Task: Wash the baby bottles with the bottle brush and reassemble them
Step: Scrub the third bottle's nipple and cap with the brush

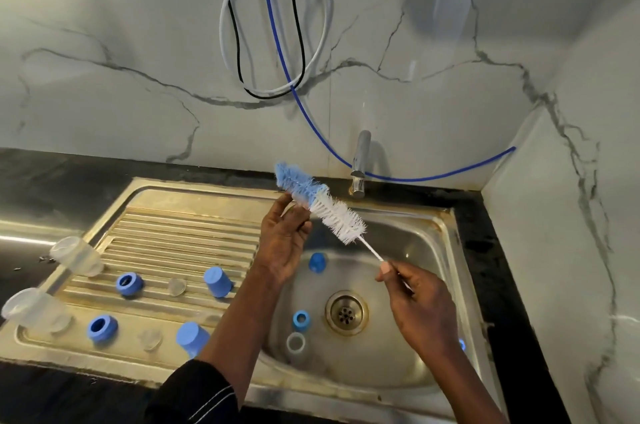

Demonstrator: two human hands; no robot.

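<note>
Bright glow upper-left corner. Glare streak on counter at left. Wide-angle bowing at edges. Focus slightly soft throughout.

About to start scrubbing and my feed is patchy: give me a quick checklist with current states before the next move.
1. Bottle brush in hand: ok, right hand pinches its wire handle, left hand touches the bristles.
2. Bottle picked up to scrub: not ok, both clear bottles lie on the drainboard.
3. Bottles disassembled: ok, blue rings and caps lie separately.
4. Water running from tap: cannot tell.
5. Drain unblocked: ok.
</note>
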